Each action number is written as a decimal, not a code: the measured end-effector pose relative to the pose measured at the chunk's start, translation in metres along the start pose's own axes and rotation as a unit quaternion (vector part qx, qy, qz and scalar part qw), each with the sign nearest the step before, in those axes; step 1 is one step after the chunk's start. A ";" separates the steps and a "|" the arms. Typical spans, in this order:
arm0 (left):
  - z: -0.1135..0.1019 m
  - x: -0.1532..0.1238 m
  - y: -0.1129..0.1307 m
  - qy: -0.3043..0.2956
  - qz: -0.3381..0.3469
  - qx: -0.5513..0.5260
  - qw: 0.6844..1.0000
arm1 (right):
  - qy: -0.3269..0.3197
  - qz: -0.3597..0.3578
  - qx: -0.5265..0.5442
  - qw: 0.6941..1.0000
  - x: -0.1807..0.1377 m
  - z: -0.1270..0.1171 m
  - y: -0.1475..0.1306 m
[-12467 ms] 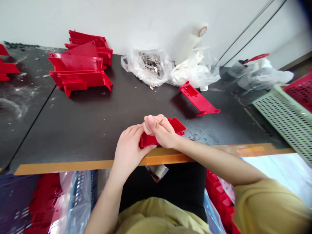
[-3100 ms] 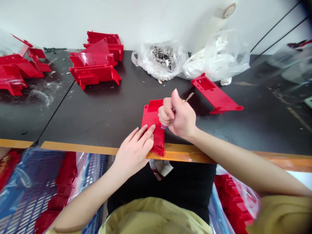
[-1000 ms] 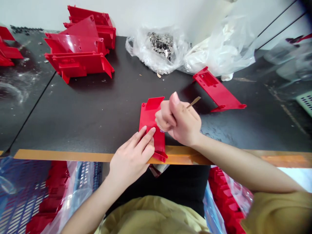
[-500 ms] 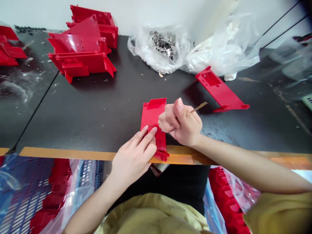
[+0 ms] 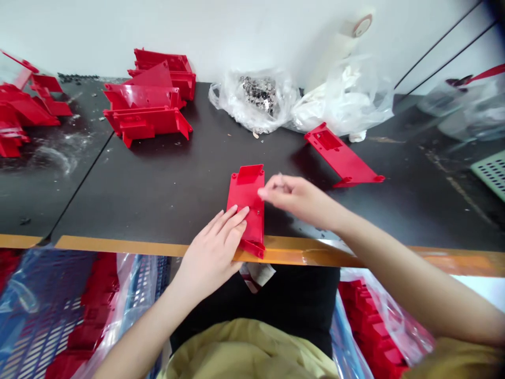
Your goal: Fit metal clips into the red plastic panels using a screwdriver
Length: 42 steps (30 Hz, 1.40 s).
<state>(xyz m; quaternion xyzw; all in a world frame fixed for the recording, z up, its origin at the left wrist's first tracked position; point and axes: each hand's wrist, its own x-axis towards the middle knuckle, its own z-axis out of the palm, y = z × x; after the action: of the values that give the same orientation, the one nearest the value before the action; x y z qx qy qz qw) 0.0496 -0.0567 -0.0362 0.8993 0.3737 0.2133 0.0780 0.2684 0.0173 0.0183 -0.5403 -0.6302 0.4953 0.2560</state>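
A flat red plastic part (image 5: 246, 197) lies on the black table (image 5: 169, 184), its near end over the orange front edge. My left hand (image 5: 215, 252) rests flat on the part's near left side, fingers stretched out. My right hand (image 5: 300, 197) is at the part's right edge, blurred by motion, with its fingertips close together near the rim. I cannot make out anything in those fingers.
Another red part (image 5: 341, 158) lies tilted to the right. A stack of red parts (image 5: 148, 108) stands at the back left, with more (image 5: 23, 113) further left. Two plastic bags sit by the wall: small metal pieces (image 5: 258, 100) and white stuff (image 5: 347, 100). Below the table are a blue crate (image 5: 51, 310) and bagged red parts (image 5: 374, 326).
My right hand was a fist around a thin stick above the part. It has since dropped and stretched toward the part's right edge, and the stick no longer shows. My left hand stays put.
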 end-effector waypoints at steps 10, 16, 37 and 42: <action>-0.035 0.023 -0.010 0.018 -0.233 -0.117 0.965 | -0.061 0.025 -0.054 0.996 -0.011 0.010 0.018; -0.014 0.045 -0.007 0.000 -0.267 -0.051 0.962 | -0.077 0.061 -0.001 0.995 -0.011 0.016 0.016; 0.001 0.053 0.046 0.365 -0.293 -0.483 0.740 | 0.022 -0.008 0.296 0.955 -0.053 0.028 0.005; -0.013 0.049 0.062 0.302 -0.279 -0.533 0.739 | 0.043 -0.084 0.286 0.953 -0.070 0.034 0.002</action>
<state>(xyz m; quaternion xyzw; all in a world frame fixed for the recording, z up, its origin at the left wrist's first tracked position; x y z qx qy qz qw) 0.1144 -0.0661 0.0099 0.4546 0.4369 0.6071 0.4837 0.2602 -0.0594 0.0189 -0.4102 -0.4935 0.6076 0.4679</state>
